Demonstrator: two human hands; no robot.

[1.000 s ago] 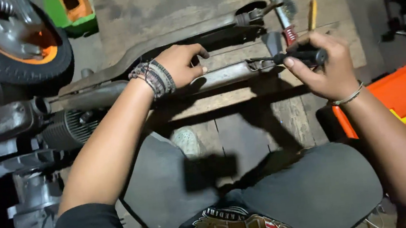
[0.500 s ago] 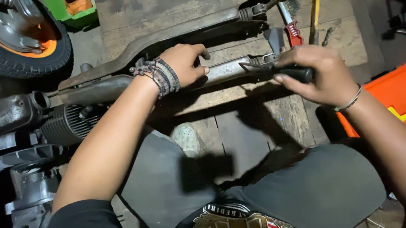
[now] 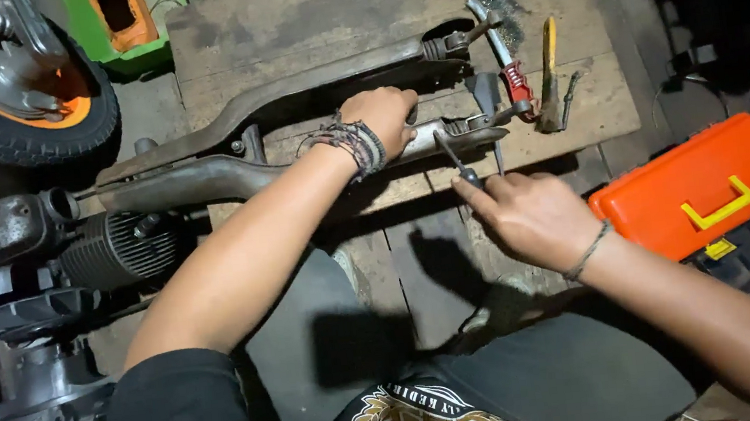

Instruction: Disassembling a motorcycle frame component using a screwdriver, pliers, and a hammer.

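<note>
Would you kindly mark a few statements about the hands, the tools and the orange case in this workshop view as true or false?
1. The left hand rests on the nearer metal frame arm. True.
2. The right hand holds a yellow-handled tool. False: it holds a dark-handled screwdriver; the yellow-handled tool lies untouched on the wooden board.
3. The orange case with a yellow latch sits at the person's right. True.
4. The orange-rimmed wheel lies beside the orange case. False: it is at the far left, across the scene.
5. Both wrists are bare. False: each wears a band or bracelets.
</note>
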